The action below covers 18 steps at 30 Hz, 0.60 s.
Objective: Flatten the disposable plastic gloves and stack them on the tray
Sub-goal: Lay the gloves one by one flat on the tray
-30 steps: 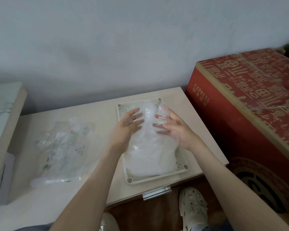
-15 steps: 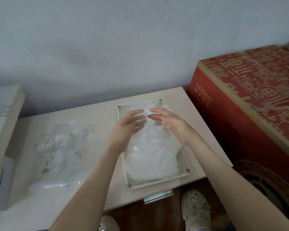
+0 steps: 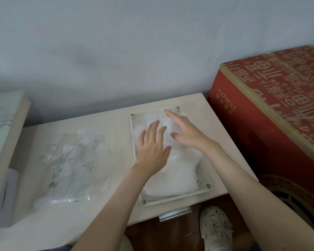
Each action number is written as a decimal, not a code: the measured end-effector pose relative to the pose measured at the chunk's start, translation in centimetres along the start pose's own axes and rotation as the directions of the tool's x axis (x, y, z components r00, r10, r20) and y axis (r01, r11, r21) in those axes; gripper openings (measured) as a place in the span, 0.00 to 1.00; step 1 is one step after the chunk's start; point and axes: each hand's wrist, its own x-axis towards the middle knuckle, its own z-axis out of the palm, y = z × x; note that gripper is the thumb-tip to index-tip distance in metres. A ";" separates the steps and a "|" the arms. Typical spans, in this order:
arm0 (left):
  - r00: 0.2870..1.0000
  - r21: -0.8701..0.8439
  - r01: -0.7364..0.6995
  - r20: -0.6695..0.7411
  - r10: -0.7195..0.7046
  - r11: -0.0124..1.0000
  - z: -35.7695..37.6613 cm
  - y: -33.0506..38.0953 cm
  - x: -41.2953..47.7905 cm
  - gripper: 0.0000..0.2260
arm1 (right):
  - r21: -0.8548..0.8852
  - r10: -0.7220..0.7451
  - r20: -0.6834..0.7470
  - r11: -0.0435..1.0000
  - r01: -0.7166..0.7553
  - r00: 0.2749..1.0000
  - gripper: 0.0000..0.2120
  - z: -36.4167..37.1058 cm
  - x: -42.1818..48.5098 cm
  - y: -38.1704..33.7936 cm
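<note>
Gloves [image 3: 179,171] spread flat in tray [image 3: 133,134]

Red EXPRESS carton [image 3: 272,113] stands right of the pale bench [image 3: 105,124]. The white tray sits at the bench's right end, with the translucent gloves stacked inside it. A clear green-printed bag [image 3: 69,165] lies on the bench to its left. Left hand [image 3: 152,147] and right hand [image 3: 187,133] are over the stack, each grip wide, fingers straight, holding nothing. A white clog [image 3: 214,225] shows below.

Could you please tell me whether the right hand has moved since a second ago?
Yes. The right hand has slid away from the person along the gloves; its fingertips now lie near the tray's far right corner hole.
</note>
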 end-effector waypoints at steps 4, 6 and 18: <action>0.931 0.156 -0.037 0.365 -0.023 0.987 1.0 -0.9 -0.6 0.31 | -0.084 -0.007 -0.152 0.996 -0.006 0.988 0.36 -0.2 0.2 0.6; 0.910 0.160 -0.045 0.414 -0.025 0.986 1.4 -1.1 -0.7 0.32 | -0.114 0.006 -0.287 0.993 -0.040 0.958 0.33 -0.7 0.3 0.7; 0.898 0.263 -0.004 0.425 -0.112 0.965 1.5 -0.8 -1.2 0.34 | -0.591 -0.271 -0.328 0.806 0.027 0.905 0.29 0.2 -3.1 1.2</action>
